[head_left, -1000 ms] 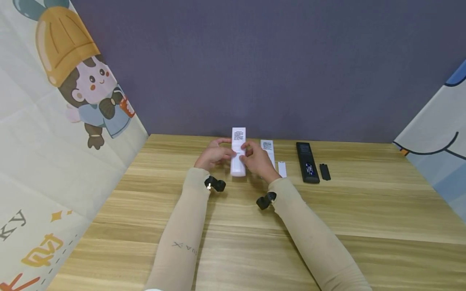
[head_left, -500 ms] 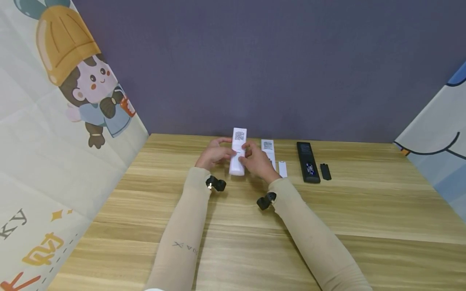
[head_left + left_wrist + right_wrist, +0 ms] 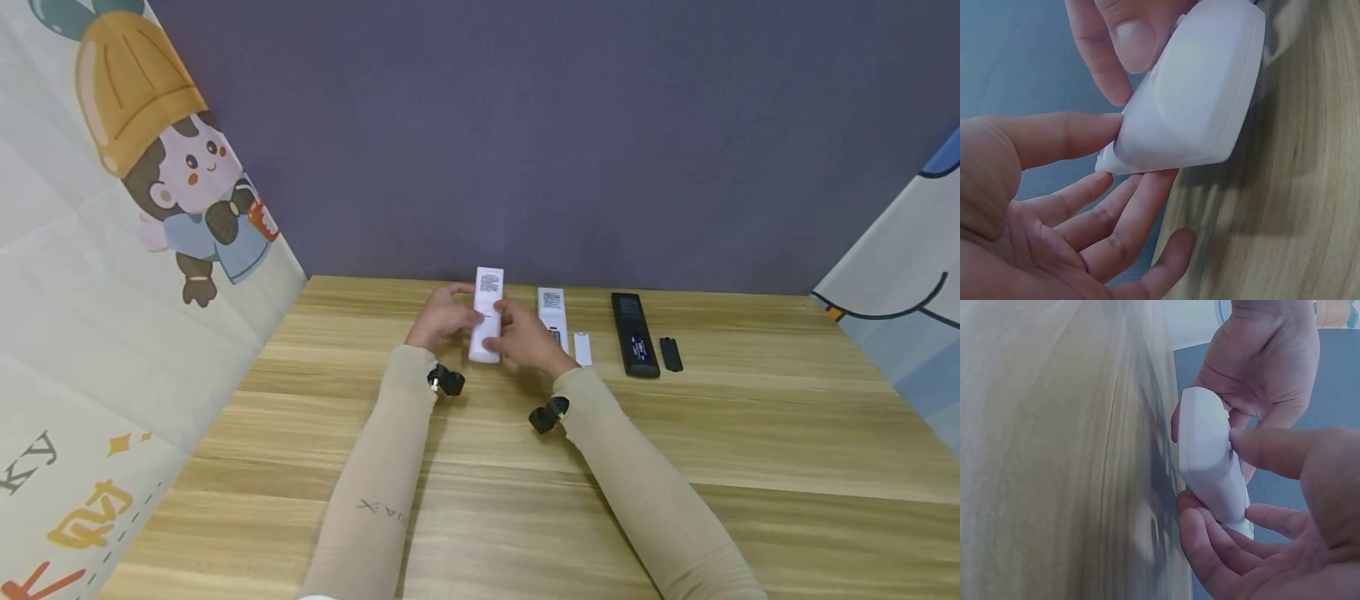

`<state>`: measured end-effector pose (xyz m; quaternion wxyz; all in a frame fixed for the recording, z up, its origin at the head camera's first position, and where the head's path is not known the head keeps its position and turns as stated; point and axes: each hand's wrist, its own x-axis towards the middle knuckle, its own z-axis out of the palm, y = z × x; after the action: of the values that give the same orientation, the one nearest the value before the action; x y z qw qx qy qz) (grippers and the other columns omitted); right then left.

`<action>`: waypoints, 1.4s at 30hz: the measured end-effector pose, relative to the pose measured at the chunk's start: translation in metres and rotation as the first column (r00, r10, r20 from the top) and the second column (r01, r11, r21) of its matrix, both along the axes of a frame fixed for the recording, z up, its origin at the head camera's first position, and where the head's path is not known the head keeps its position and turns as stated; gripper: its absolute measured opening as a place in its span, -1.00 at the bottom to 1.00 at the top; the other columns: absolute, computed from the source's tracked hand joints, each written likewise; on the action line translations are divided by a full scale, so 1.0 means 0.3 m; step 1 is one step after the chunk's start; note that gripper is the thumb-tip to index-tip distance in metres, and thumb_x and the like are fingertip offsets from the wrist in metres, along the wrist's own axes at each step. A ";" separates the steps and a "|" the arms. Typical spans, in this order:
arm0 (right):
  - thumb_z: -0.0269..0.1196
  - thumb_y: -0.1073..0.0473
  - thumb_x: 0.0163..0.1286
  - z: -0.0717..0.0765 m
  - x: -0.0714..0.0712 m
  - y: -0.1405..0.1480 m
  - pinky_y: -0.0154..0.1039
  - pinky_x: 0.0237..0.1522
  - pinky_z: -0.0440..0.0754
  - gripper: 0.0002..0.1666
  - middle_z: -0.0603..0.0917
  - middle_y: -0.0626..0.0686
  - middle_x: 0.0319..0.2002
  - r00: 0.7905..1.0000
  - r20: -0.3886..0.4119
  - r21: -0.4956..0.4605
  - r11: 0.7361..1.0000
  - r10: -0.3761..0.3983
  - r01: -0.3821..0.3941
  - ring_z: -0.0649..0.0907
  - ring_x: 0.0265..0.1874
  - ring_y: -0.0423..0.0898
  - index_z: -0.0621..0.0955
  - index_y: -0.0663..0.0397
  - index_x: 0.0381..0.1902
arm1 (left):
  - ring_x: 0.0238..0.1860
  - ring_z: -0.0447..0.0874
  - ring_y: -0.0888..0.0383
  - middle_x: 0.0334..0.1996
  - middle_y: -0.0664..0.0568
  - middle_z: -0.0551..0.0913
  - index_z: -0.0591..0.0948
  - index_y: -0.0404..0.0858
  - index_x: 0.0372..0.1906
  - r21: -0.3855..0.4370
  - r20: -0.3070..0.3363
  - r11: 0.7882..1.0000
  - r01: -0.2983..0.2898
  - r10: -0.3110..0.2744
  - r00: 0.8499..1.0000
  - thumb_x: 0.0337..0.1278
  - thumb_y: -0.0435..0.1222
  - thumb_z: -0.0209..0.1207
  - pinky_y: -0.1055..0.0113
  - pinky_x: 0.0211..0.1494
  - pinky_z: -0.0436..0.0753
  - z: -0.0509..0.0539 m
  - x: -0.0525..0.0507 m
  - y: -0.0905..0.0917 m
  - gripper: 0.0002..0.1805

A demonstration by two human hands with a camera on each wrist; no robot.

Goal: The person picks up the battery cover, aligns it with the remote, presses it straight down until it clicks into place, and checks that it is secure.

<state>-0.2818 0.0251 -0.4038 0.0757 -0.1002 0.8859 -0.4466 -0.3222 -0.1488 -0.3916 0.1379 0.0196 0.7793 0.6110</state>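
A white remote control (image 3: 487,292), its printed back facing up, is held between both hands just above the table. The left hand (image 3: 442,318) grips its left side, thumb on the back and fingers beneath, as the left wrist view shows with the remote (image 3: 1191,87). From the right, the right hand (image 3: 525,337) holds the remote's lower half. Its thumb (image 3: 1272,449) presses on the back near the bottom end, and its fingers lie against the side and underside in the right wrist view.
Right of the hands lies a second white remote (image 3: 552,304) with its battery bay uncovered, beside a white battery cover (image 3: 582,348). Farther right are a black remote (image 3: 634,333) with batteries showing and a black cover (image 3: 671,354). A dark panel (image 3: 525,142) stands behind the wooden table (image 3: 495,467).
The right thumb has slid down the remote's back toward its near end. The remote has shifted slightly left and tilted a little. The left hand keeps its hold.
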 end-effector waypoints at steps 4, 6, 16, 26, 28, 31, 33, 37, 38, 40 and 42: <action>0.39 0.22 0.35 -0.005 0.003 -0.001 0.05 0.19 0.65 -0.10 0.56 0.35 0.29 1.000 0.000 0.000 1.000 0.024 -0.024 0.67 0.14 0.21 0.23 0.19 0.53 | -0.38 0.62 0.13 -0.05 -0.24 0.68 0.43 -0.27 0.40 -0.060 -0.033 0.998 -0.012 0.010 0.999 0.08 -0.57 0.27 0.00 0.04 0.70 -0.001 0.006 0.005 -0.29; 0.38 0.23 0.36 -0.006 0.007 -0.002 0.04 0.21 0.64 -0.09 0.54 0.36 0.31 0.999 -0.002 0.008 0.999 0.032 -0.032 0.66 0.17 0.21 0.21 0.21 0.54 | -0.34 0.64 0.10 0.00 -0.26 0.67 0.44 -0.27 0.40 -0.076 -0.037 0.997 -0.016 0.013 0.999 0.08 -0.58 0.27 -0.02 0.08 0.70 -0.002 0.010 0.009 -0.29; 0.39 0.23 0.35 -0.016 0.015 -0.006 0.01 0.24 0.63 -0.02 0.49 0.36 0.37 0.999 0.009 0.039 0.998 0.044 -0.044 0.66 0.19 0.18 0.14 0.22 0.58 | -0.16 0.74 -0.02 0.08 -0.30 0.66 0.43 -0.27 0.41 -0.107 -0.025 0.994 -0.010 0.007 1.000 0.11 -0.60 0.24 0.20 -0.05 0.77 -0.003 0.019 0.019 -0.29; 0.40 0.22 0.34 -0.021 0.021 -0.012 0.02 0.24 0.61 0.00 0.53 0.36 0.33 0.999 -0.002 0.076 0.996 0.055 -0.054 0.63 0.21 0.20 0.14 0.26 0.58 | -0.24 0.68 0.05 -0.02 -0.25 0.69 0.43 -0.23 0.44 -0.179 -0.030 0.984 0.012 -0.018 0.999 0.01 -0.60 0.30 0.12 0.04 0.74 0.001 0.026 0.015 -0.21; 0.40 0.20 0.35 -0.020 0.024 -0.013 0.04 0.28 0.58 0.01 0.51 0.36 0.36 0.998 0.003 0.088 0.995 0.057 -0.057 0.61 0.23 0.20 0.12 0.25 0.59 | -0.26 0.67 0.05 -0.03 -0.25 0.69 0.43 -0.22 0.44 -0.193 -0.034 0.981 0.011 -0.018 0.999 0.00 -0.60 0.30 0.11 0.04 0.74 0.000 0.026 0.016 -0.20; 0.39 0.18 0.37 -0.021 0.027 -0.015 0.07 0.37 0.51 0.00 0.47 0.36 0.40 0.998 0.002 0.103 0.993 0.059 -0.059 0.55 0.33 0.22 0.12 0.26 0.59 | -0.27 0.66 0.06 -0.04 -0.24 0.69 0.43 -0.22 0.44 -0.212 -0.038 0.977 0.008 -0.017 0.999 0.01 -0.59 0.30 0.11 0.04 0.74 -0.004 0.024 0.017 -0.21; 0.37 0.17 0.39 -0.025 0.027 -0.017 0.08 0.41 0.46 -0.02 0.44 0.36 0.43 0.998 -0.007 0.123 0.990 0.063 -0.061 0.51 0.38 0.22 0.13 0.27 0.59 | -0.28 0.65 0.08 -0.05 -0.23 0.68 0.44 -0.23 0.43 -0.223 -0.038 0.975 0.005 -0.014 0.999 0.02 -0.59 0.30 0.12 0.03 0.74 -0.008 0.021 0.018 -0.22; 0.35 0.13 0.41 -0.032 0.026 -0.024 0.08 0.48 0.38 -0.07 0.39 0.35 0.46 0.998 -0.019 0.164 0.985 0.064 -0.060 0.43 0.45 0.23 0.17 0.29 0.57 | -0.35 0.61 0.13 -0.12 -0.20 0.68 0.45 -0.25 0.42 -0.271 -0.051 0.963 -0.010 -0.004 0.999 0.02 -0.57 0.30 0.20 -0.08 0.73 -0.017 0.016 0.016 -0.24; 0.35 0.12 0.42 -0.034 0.026 -0.026 0.08 0.49 0.36 -0.08 0.39 0.34 0.47 0.998 -0.021 0.176 0.983 0.061 -0.057 0.42 0.46 0.22 0.19 0.28 0.56 | -0.36 0.60 0.14 -0.13 -0.19 0.68 0.46 -0.25 0.41 -0.284 -0.058 0.959 -0.013 -0.003 0.998 0.02 -0.56 0.31 0.24 -0.12 0.72 -0.020 0.014 0.015 -0.25; 0.34 0.11 0.42 -0.035 0.026 -0.030 0.09 0.50 0.34 -0.11 0.39 0.33 0.47 0.998 -0.022 0.192 0.980 0.056 -0.051 0.41 0.46 0.22 0.22 0.27 0.56 | -0.38 0.59 0.15 -0.15 -0.19 0.69 0.48 -0.26 0.38 -0.312 -0.075 0.950 -0.019 -0.004 0.997 0.01 -0.55 0.32 0.30 -0.21 0.68 -0.025 0.012 0.013 -0.27; 0.34 0.10 0.43 -0.036 0.028 -0.034 0.11 0.51 0.32 -0.13 0.39 0.32 0.48 0.998 -0.025 0.203 0.978 0.053 -0.047 0.39 0.47 0.23 0.24 0.26 0.55 | -0.36 0.58 0.14 -0.11 -0.19 0.68 0.50 -0.26 0.36 -0.337 -0.090 0.941 -0.024 -0.007 0.996 0.01 -0.53 0.33 0.36 -0.26 0.64 -0.029 0.011 0.012 -0.30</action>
<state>-0.2733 0.0150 -0.4145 0.0836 -0.1210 0.9250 -0.3505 -0.3190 -0.1452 -0.4003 0.1014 0.0199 0.8780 0.4674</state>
